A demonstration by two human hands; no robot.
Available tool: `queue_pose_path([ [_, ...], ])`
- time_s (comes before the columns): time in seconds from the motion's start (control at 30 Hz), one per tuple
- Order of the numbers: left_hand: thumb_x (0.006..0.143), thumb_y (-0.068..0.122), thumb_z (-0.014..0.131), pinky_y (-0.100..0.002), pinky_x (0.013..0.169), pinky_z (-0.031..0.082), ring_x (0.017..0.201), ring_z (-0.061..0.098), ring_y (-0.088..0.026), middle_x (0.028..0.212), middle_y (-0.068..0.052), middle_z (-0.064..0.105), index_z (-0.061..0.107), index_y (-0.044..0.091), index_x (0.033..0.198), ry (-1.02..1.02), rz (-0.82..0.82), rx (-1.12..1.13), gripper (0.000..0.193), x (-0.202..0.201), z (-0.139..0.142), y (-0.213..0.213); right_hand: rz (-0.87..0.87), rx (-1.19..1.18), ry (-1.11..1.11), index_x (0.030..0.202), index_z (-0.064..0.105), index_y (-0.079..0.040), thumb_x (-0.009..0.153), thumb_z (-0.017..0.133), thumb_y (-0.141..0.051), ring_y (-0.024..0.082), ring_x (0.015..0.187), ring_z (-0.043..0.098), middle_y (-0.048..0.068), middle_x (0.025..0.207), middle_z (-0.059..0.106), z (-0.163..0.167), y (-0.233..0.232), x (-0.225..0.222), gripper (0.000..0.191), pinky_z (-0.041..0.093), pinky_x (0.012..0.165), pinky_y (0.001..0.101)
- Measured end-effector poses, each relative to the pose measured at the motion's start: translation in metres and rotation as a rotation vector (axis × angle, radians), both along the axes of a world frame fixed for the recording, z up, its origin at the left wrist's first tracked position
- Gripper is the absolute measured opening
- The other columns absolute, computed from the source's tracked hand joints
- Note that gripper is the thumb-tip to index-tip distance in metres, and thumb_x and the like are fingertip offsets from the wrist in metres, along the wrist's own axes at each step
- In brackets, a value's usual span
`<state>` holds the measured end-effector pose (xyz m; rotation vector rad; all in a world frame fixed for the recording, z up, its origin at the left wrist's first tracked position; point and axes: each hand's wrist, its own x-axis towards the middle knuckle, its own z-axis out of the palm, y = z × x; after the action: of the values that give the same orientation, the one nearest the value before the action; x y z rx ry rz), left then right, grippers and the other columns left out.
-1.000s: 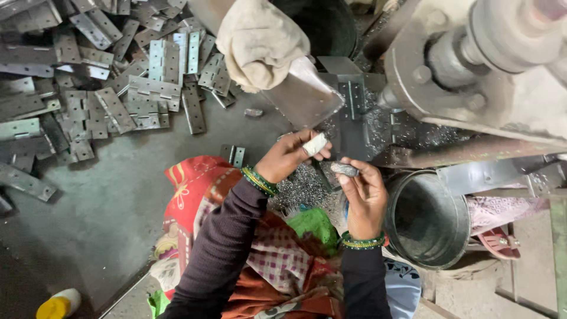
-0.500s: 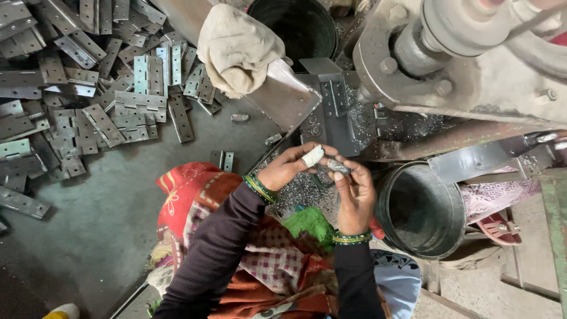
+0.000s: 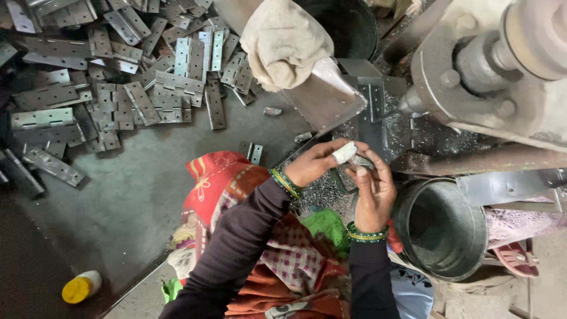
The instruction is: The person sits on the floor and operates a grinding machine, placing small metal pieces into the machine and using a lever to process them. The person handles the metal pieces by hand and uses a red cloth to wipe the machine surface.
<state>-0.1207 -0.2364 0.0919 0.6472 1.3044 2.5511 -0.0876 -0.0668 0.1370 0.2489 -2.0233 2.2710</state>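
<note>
— Start at the fingers. What do they have?

— The left hand (image 3: 319,162) and the right hand (image 3: 372,189) meet fingertip to fingertip over one small metal piece (image 3: 359,160). The left thumb wears a white wrap (image 3: 344,152), and its fingers are pinched narrow onto the near end of that piece. The right fingers curl round it from the right side, closed on it too. What kind of part it is I cannot tell; it is mostly hidden.

— Where does it sit in the scene?

— In the air between both hands, just near of the dark hinge plate (image 3: 373,109) lying on the machine bed, and left of the metal bucket (image 3: 440,227).

— Wrists?

— Each carries a stack of green bangles; both sleeves are dark.

— Further out?

— One bucket, at the right beside the right forearm. One pale cloth (image 3: 283,41) draped over a slanted steel chute (image 3: 322,97), far from the hands. One heavy grey machine (image 3: 490,71) at far right. Metal shavings (image 3: 322,192) lie under the hands.

— And the floor?

— A heap of flat grey hinges (image 3: 118,82) at far left, too many to count. Two lie apart, near the chute's foot (image 3: 251,152). One small bottle with a yellow cap (image 3: 81,286) sits near left.
</note>
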Motion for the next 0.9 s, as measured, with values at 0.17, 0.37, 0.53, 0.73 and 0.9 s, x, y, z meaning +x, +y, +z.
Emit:
queue_pose_path([
  [0.17, 0.109, 0.024, 0.058, -0.033, 0.114, 0.046, 0.128, 0.058, -0.017, 0.139, -0.010, 0.061, 0.048, -0.002, 0.152, 0.042, -0.116, 0.014, 0.051, -0.002, -0.017, 0.017, -0.045, -0.051, -0.035, 0.133, 0.059, 0.004, 0.105, 0.065, -0.016, 0.016, 0.112, 0.068, 0.010, 0.127, 0.067, -0.005, 0.006, 0.000, 0.035, 0.060, 0.098, 0.0332],
  [0.37, 0.109, 0.032, 0.050, -0.036, 0.109, 0.046, 0.123, 0.059, -0.017, 0.136, -0.010, 0.063, 0.043, 0.001, 0.155, -0.128, -0.157, -0.041, 0.057, -0.006, -0.012, 0.006, 0.055, 0.086, -0.024, 0.136, 0.063, 0.005, 0.107, 0.064, -0.018, 0.016, 0.108, 0.071, 0.014, 0.119, 0.072, 0.007, 0.009, 0.000, 0.036, 0.058, 0.096, 0.0294],
  [0.53, 0.108, 0.043, 0.043, -0.043, 0.114, 0.046, 0.129, 0.061, -0.024, 0.140, -0.015, 0.064, 0.044, 0.000, 0.153, -0.194, -0.225, -0.031, 0.062, -0.003, -0.005, -0.010, 0.045, 0.052, -0.016, 0.132, 0.062, 0.003, 0.104, 0.065, -0.018, 0.014, 0.106, 0.070, 0.011, 0.126, 0.072, 0.013, 0.006, 0.003, 0.035, 0.058, 0.095, 0.0291],
  [0.73, 0.109, 0.046, 0.043, -0.049, 0.117, 0.044, 0.136, 0.058, -0.027, 0.145, -0.015, 0.061, 0.044, 0.005, 0.154, -0.192, -0.283, 0.080, 0.061, 0.001, 0.006, -0.013, -0.002, 0.096, -0.032, 0.134, 0.064, 0.004, 0.106, 0.066, -0.016, 0.016, 0.104, 0.071, 0.015, 0.118, 0.072, 0.006, 0.015, 0.005, 0.034, 0.059, 0.094, 0.0313],
  [0.9, 0.108, 0.049, 0.038, -0.043, 0.112, 0.044, 0.139, 0.056, -0.023, 0.144, -0.009, 0.063, 0.053, 0.008, 0.148, -0.143, -0.097, -0.122, 0.060, 0.008, 0.025, -0.034, -0.081, -0.032, -0.031, 0.133, 0.061, 0.002, 0.104, 0.065, -0.013, 0.020, 0.106, 0.072, 0.016, 0.124, 0.070, 0.017, 0.034, -0.001, 0.033, 0.061, 0.092, 0.0331],
])
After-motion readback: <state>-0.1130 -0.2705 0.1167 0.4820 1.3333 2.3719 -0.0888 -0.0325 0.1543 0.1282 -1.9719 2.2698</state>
